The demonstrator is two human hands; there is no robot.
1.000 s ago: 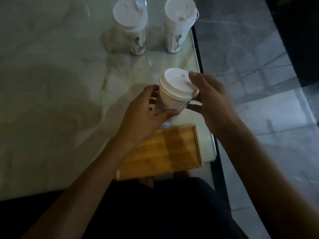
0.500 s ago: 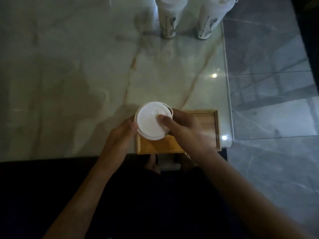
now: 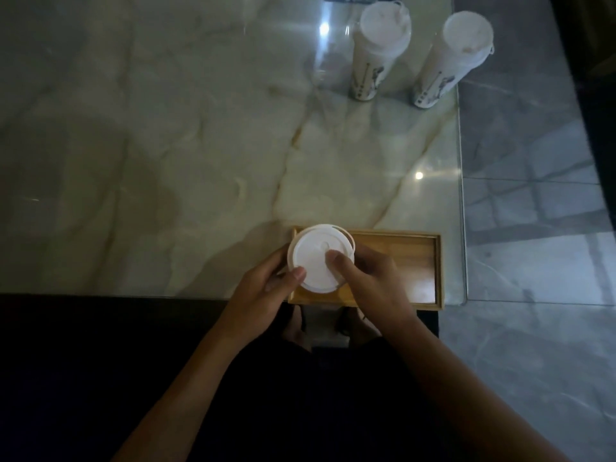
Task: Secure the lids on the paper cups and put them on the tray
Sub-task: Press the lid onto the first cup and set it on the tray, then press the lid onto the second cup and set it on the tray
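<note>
Sitting between both hands' grip, lidded cup (image 3: 318,260) over tray (image 3: 406,261).

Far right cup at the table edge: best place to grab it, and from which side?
Grip the far right cup around its mid sidewall, below the lid, probably coming from the near side with the right hand. It stands upright, tall and narrow, with another cup close on its left.

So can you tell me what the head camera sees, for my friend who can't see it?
Two hands, the left hand and right hand, hold a white-lidded paper cup over the left end of a wooden tray, thumbs pressing the lid. Two more lidded cups, one beside the other, stand far back on the marble table.
</note>
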